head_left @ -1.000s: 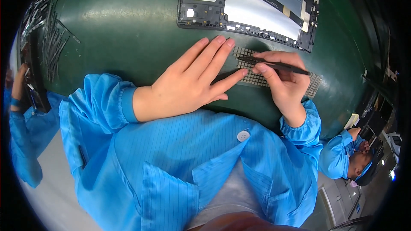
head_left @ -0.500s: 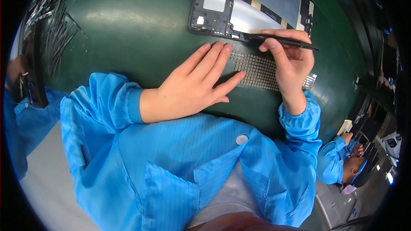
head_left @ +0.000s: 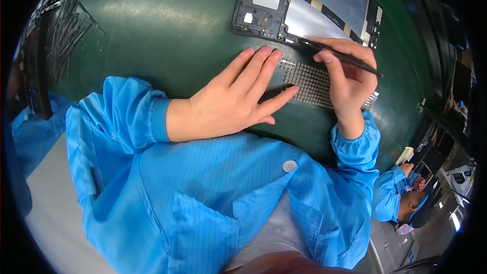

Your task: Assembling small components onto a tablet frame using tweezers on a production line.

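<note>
A thin black pair of tweezers [head_left: 339,56] lay slanted, its tip at the lower edge of an opened tablet frame [head_left: 304,7]. A flat grid sheet of small squares [head_left: 310,82] lay just below on the green mat.

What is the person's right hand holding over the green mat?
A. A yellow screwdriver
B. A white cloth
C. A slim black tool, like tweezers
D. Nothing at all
C: the right hand grips a slim black tool whose tip points toward the opened device frame, while the left hand lies flat on the green mat beside the gridded sheet.
</note>
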